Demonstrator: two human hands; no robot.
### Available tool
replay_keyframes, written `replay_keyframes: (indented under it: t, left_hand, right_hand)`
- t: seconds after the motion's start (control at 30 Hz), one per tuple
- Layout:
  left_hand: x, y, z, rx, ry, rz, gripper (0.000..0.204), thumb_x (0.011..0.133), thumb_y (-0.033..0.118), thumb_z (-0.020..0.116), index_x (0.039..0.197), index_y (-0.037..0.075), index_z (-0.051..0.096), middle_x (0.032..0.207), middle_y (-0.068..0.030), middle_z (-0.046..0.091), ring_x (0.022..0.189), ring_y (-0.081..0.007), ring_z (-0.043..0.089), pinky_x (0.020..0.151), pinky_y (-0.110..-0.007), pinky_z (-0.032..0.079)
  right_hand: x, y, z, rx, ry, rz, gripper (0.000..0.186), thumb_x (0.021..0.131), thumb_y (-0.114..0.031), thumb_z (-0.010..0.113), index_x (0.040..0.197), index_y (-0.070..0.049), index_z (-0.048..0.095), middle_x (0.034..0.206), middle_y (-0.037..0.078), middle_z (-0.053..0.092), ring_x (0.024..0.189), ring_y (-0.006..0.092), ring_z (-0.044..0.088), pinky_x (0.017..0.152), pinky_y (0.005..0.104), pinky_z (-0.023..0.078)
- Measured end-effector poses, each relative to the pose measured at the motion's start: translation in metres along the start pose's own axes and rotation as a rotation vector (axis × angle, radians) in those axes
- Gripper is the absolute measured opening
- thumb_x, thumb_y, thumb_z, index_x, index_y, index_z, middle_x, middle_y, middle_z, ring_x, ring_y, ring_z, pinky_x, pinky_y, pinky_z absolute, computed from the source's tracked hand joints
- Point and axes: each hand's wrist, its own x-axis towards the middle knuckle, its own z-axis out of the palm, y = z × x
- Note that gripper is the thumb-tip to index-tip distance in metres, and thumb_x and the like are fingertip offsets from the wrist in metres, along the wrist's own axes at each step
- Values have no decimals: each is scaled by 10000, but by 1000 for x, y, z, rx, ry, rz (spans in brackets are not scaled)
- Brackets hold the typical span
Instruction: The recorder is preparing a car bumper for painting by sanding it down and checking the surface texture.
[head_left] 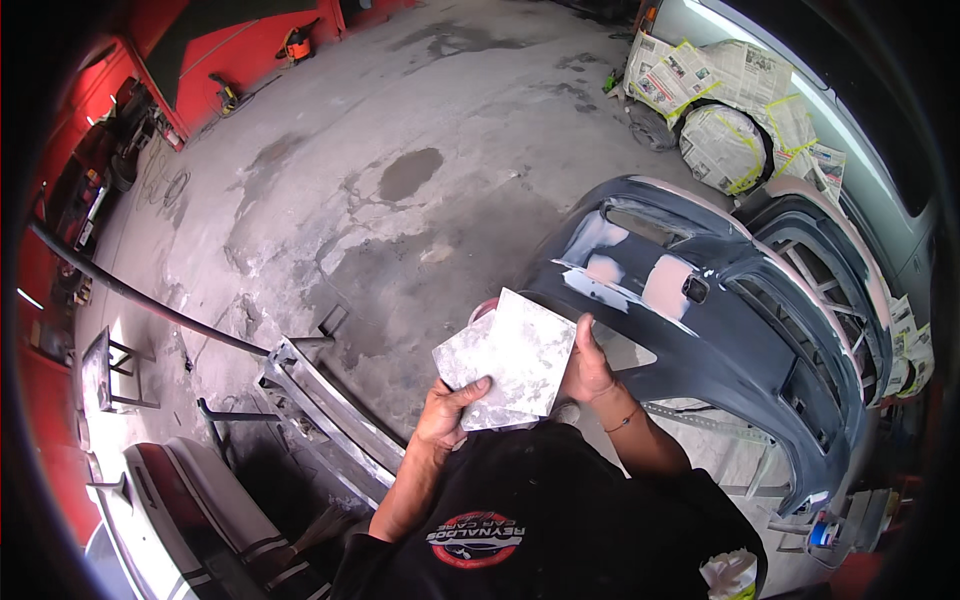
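In front of my chest are flat, stiff-looking squarish sheets (525, 350), mottled white and grey and overlapping at different angles. They look dusty; I cannot make out what material they are. My left hand (445, 412) pinches their lower left part, thumb on top and fingers hidden beneath. At the right edge, my right hand (588, 372) grips them with its thumb pointing up and its other fingers mostly behind. Part of a reddish rounded thing (483, 310) shows behind the sheets. Just right of my hands lies a dark grey car bumper (740, 345) with pinkish and white patches.
A second bumper (840, 240) lies beyond the first. A newspaper-masked wheel (722, 150) and car side are at far right. At left stand a metal stand (335, 420), a dark hose (140, 290) and striped car panels (200, 510). The concrete floor (330, 150) has dark stains.
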Motion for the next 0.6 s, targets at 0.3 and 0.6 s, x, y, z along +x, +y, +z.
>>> replay_keyframes:
  t: [0.3,0.6]
  left_hand:
    - [7,-11,10,362,24,-112,312,910,118,629,1202,24,576,1101,-84,648,1006,-193,625,900,-372,507]
    - [11,11,59,1621,-257,716,656,821,21,548,1433,-13,314,1496,-253,260,1394,-397,251,1129,-457,236]
  right_hand:
    - [-2,0,14,-152,119,-62,666,957,-374,468,1490,-63,218,1439,127,399,1310,222,413,1092,386,320]
    - [-4,-15,8,-753,213,-271,573,986,-164,424,1492,-32,190,1478,109,321,1366,210,308,1127,344,216]
